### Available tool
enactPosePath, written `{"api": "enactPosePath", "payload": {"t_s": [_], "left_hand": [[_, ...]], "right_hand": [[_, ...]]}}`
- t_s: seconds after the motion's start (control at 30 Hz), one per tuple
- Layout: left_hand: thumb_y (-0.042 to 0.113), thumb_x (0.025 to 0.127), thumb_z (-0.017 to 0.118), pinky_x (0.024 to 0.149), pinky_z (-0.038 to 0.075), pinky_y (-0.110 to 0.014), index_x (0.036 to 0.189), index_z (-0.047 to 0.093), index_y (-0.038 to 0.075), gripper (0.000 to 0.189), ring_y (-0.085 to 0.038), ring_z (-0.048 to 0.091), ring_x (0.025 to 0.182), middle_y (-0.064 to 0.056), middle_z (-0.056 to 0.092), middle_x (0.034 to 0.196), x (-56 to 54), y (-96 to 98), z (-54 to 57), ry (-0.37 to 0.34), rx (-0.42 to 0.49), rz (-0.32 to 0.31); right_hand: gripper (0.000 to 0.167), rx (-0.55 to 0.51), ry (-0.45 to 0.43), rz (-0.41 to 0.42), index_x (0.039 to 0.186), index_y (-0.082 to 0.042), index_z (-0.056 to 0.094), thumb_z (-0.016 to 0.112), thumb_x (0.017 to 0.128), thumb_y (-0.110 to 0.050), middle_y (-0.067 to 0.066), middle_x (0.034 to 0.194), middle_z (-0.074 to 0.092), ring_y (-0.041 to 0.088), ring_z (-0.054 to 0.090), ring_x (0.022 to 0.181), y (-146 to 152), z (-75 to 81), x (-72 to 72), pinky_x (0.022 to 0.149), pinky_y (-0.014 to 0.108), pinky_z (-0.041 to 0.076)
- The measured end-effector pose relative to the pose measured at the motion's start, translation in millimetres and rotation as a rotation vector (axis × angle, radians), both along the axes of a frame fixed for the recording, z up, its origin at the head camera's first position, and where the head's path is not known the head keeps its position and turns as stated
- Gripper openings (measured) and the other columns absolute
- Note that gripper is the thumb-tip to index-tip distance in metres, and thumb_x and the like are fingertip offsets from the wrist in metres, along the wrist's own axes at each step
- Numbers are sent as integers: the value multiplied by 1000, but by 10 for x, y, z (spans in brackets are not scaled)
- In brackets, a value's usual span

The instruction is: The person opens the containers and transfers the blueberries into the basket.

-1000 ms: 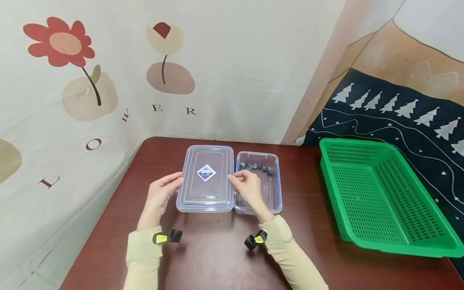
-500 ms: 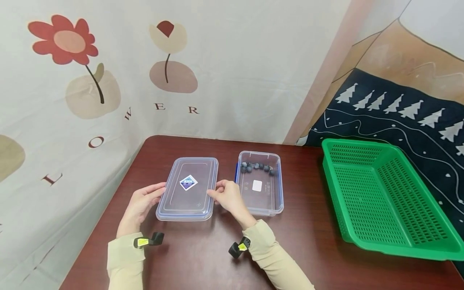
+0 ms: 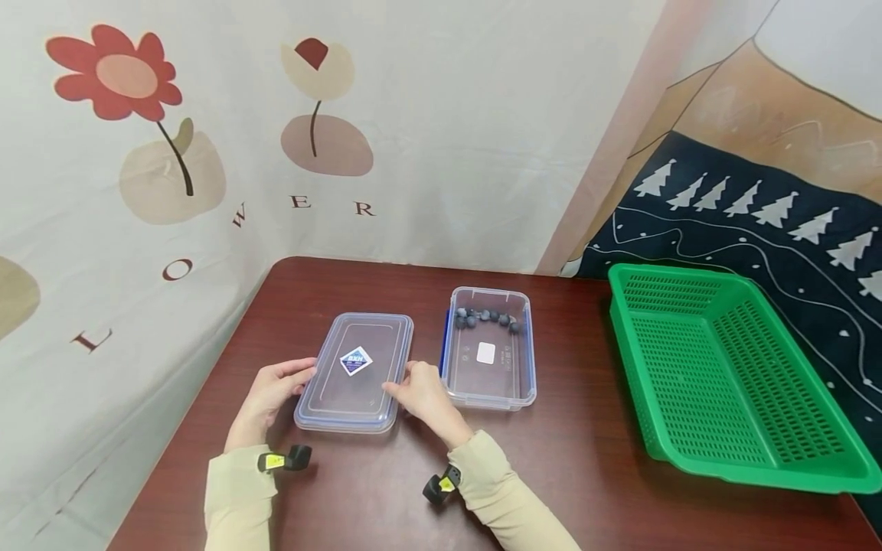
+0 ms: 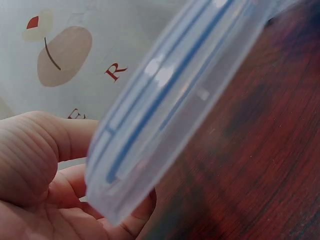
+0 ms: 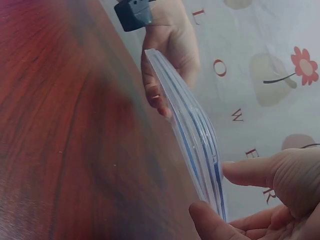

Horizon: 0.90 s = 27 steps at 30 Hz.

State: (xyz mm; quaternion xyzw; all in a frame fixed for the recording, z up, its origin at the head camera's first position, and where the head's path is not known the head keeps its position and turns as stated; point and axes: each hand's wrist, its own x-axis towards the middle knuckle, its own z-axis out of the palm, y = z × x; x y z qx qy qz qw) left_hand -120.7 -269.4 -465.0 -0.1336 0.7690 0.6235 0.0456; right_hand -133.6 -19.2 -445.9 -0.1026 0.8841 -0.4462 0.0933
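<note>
The diamond label (image 3: 356, 360) on the clear lid (image 3: 347, 395) reads "BXH"

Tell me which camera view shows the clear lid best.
The head view: it shows nearly all of the clear lid, with the diamond sticker on top. The left wrist view catches only part of its edge, cut off by the frame; the right wrist view shows it nearly edge-on, without the sticker.
</note>
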Motion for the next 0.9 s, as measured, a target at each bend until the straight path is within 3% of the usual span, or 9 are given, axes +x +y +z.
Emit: {"api": "enactPosePath", "payload": {"t_s": [0.2,0.5,0.7,0.9], "left_hand": [[8,87,65,58,47,-20,123,51,-16,46,-5,55,60,8,67,81,-8,8,-27,-17,-52,25],[9,87,63,59,49,-22,120,54,-15,42,-6,56,62,-20,66,106,6,58,-50,-48,-166,21],[5,85,64,55,49,-23,116,55,-17,39,-6,55,58,-30,61,109,26,82,-65,-26,-227,9],[7,83,67,56,52,-25,112,58,-16,38,-11,60,62,-32,61,106,36,130,-51,-27,-343,7]], "right_hand": [[24,33,13,7,71,-4,56,74,78,-20,-2,46,53,5,47,34,-27,-112,15,44,18,42],[29,132,88,17,71,-3,58,77,74,-25,2,57,54,13,49,53,-23,-223,8,52,27,46],[31,187,131,12,74,-1,60,78,73,-26,10,65,62,20,58,58,-44,-269,6,54,32,49],[29,230,154,13,70,-1,61,78,73,-25,10,63,62,21,59,56,-76,-272,16,51,32,49]]}}
